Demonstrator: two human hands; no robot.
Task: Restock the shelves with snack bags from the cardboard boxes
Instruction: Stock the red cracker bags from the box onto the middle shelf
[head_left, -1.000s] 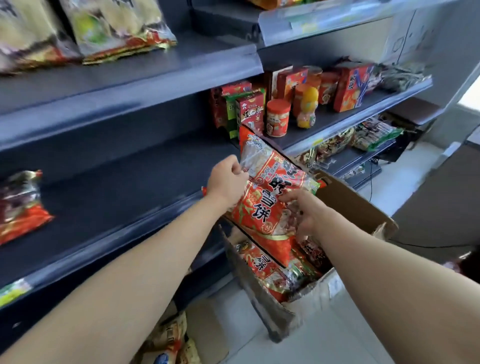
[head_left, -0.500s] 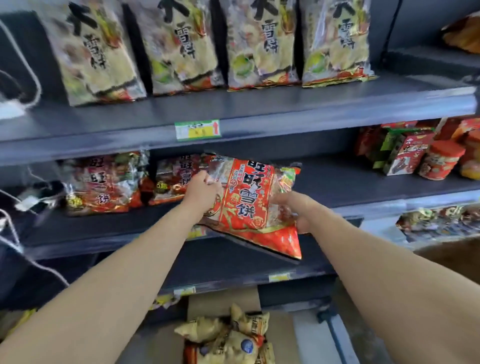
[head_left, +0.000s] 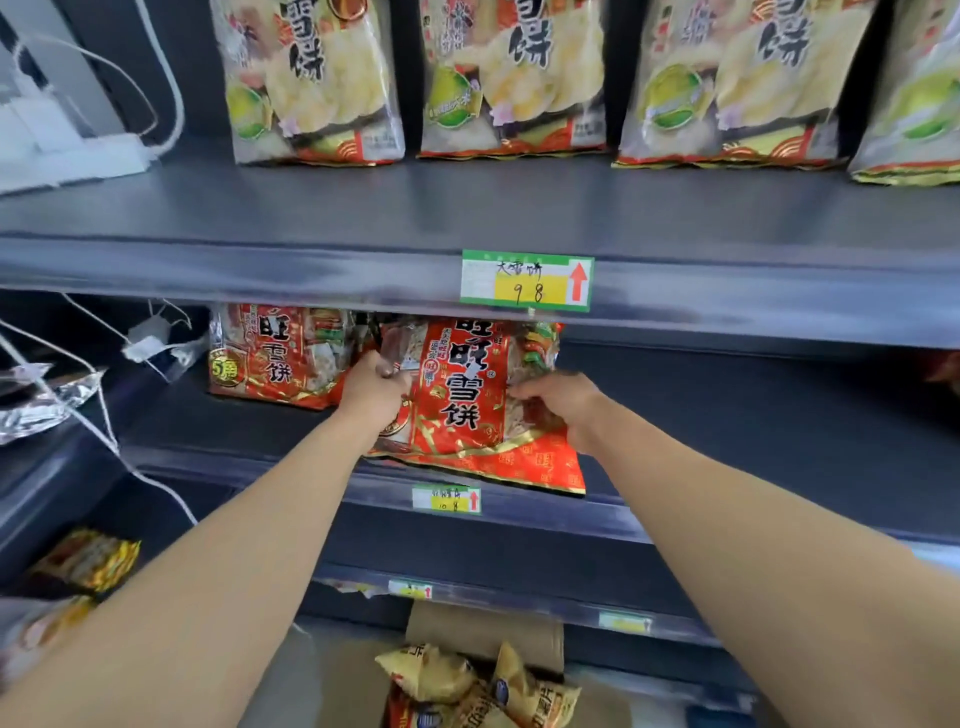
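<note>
W/ left hand (head_left: 374, 387) & right hand (head_left: 558, 402) fingers curled on the red bag (head_left: 467, 410) sides, best slide it deeper onto shelf (head_left: 727, 441), upright, beside neighbor bag (head_left: 275, 358).

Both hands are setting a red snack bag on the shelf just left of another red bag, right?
No. In the head view the left hand and right hand set the red snack bag on the shelf just right of the other red bag.

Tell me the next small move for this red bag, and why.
Probably slide the red bag deeper onto the shelf, level with the neighbouring red bag: both the left hand and right hand grip it, tilted, its bottom edge at the front lip.
</note>
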